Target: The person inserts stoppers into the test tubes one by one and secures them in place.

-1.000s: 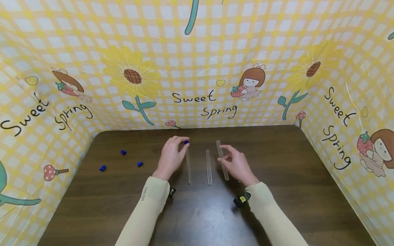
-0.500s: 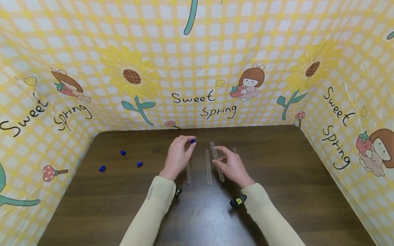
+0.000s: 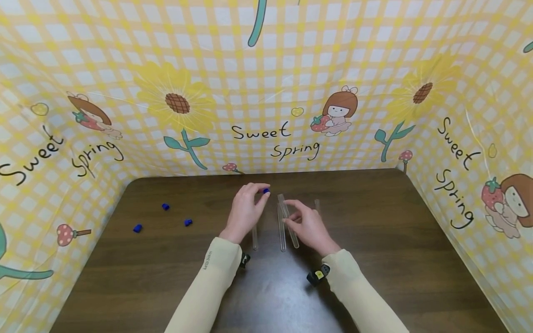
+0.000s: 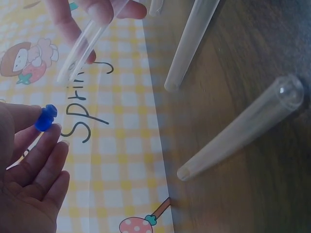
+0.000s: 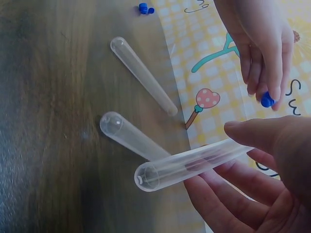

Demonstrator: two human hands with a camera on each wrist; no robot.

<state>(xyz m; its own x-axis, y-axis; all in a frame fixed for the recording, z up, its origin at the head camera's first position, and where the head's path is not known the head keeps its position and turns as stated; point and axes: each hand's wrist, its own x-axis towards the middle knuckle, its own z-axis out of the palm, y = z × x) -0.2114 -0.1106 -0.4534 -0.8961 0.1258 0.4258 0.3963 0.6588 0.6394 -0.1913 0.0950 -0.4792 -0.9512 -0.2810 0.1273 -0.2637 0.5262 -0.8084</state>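
Observation:
My left hand (image 3: 244, 210) pinches a small blue stopper (image 4: 46, 118) between thumb and fingertips, raised over the table's far part. To its right, my right hand (image 3: 310, 226) holds a clear test tube (image 5: 194, 165) between thumb and fingers, its rounded end toward me and its other end tilted up near the stopper. Stopper and held tube are apart. Two more clear tubes lie on the table: a middle tube (image 3: 281, 231), which the held one overlaps in the head view, and a left tube (image 3: 255, 238) partly hidden under my left hand.
Three loose blue stoppers (image 3: 188, 222) lie on the left of the dark wooden table (image 3: 125, 277). Part of another clear tube (image 3: 317, 204) shows behind my right hand. A yellow checked cloth (image 3: 258, 92) rises around the table's back and sides.
My left hand has moved right with the blue stopper. My right hand has shifted left with the test tube, so the two have come closer together.

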